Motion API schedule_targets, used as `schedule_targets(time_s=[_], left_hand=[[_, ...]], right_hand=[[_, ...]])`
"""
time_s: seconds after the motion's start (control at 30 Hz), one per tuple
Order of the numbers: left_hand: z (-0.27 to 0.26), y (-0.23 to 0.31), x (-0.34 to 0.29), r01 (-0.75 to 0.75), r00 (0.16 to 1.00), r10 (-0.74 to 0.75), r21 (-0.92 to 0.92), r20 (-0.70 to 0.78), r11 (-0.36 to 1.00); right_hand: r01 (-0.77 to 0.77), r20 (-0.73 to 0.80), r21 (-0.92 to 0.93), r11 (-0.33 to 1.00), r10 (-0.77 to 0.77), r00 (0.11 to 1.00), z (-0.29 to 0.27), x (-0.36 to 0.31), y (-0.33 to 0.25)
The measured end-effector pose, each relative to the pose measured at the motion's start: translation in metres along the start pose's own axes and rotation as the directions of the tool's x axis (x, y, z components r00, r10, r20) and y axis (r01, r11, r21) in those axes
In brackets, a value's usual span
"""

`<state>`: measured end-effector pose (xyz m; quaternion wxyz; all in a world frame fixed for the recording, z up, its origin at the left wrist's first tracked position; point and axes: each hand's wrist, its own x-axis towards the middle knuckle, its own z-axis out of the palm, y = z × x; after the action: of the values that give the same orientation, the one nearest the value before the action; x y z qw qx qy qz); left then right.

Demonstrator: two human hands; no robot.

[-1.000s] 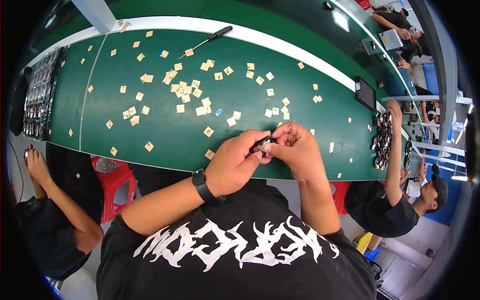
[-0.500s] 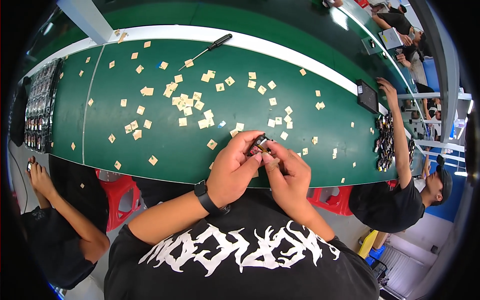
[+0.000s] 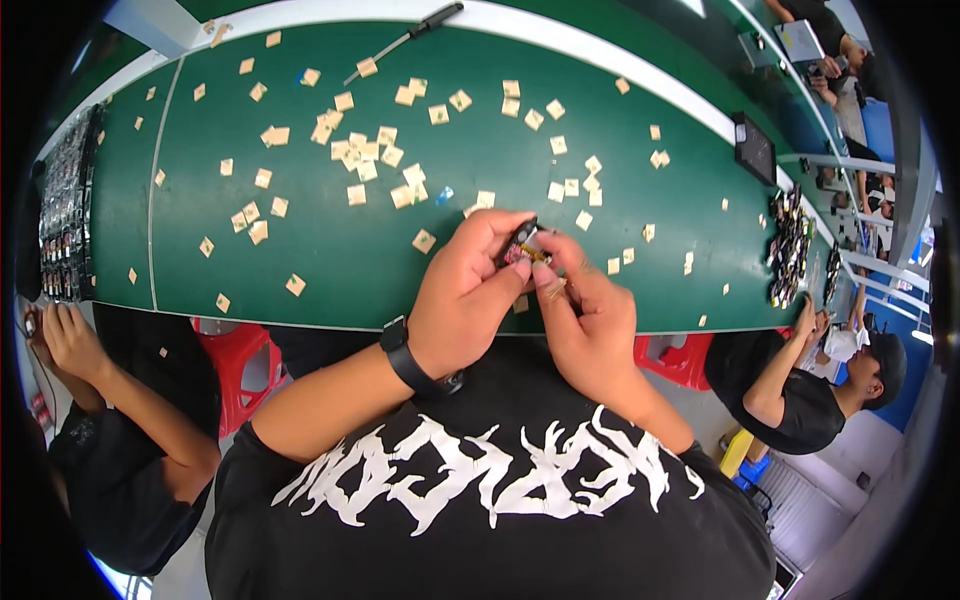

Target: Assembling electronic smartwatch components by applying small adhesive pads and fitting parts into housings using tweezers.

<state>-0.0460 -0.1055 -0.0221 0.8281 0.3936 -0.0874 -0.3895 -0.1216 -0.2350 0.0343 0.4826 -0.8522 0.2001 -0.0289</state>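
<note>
Over the near edge of the green table, my left hand (image 3: pixel 474 283) is closed around a small black electronic device (image 3: pixel 521 243). Its casing looks open, with pinkish and yellowish parts showing inside. My right hand (image 3: pixel 590 305) is closed too, its thumb and index finger pinching at the right side of the device. A small tan bit shows by the right fingers, too little of it to name. The fingertips hide much of the device. Many tan paper squares (image 3: pixel 424 241) with green marks lie scattered on the table beyond my hands.
A black-handled screwdriver (image 3: pixel 412 38) lies at the table's far edge. Black packs of parts (image 3: pixel 68 215) stand at the left end. On the right are a black tray (image 3: pixel 755 150) and a pile of small devices (image 3: pixel 788 245). Co-workers sit on both sides, near red stools (image 3: pixel 235 375).
The view has shifted, so the table sits higher in it. My hands stay together on the device, with the right fingers slightly moved. The co-worker on the right has drawn back an outstretched arm.
</note>
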Motion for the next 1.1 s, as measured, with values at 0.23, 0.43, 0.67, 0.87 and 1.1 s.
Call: schedule_targets(time_s=[0.23,0.43,0.67,0.87,1.1], left_hand=[[-0.006,-0.006,0.001,-0.045,0.999,0.045,0.031,0.009,0.998],[-0.002,0.012,0.004,0.144,0.988,-0.151,-0.182,-0.026,0.973],[0.0,0.012,0.007,0.113,0.993,-0.116,-0.207,-0.002,0.972],[0.003,0.009,0.007,0.077,0.995,-0.081,-0.083,-0.053,0.994],[0.002,0.002,0.006,0.032,0.999,-0.033,-0.026,-0.023,0.999]], right_hand=[[0.074,-0.022,0.058,0.996,-0.072,0.997,0.006,-0.003,0.018],[0.067,0.107,0.154,0.986,-0.084,0.991,-0.013,-0.004,0.018],[0.264,0.079,-0.138,0.955,-0.255,0.964,-0.018,-0.009,0.022],[0.342,0.103,-0.371,0.864,-0.328,0.939,-0.02,0.002,0.021],[0.103,0.117,0.003,0.995,-0.103,0.988,-0.016,0.004,0.012]])
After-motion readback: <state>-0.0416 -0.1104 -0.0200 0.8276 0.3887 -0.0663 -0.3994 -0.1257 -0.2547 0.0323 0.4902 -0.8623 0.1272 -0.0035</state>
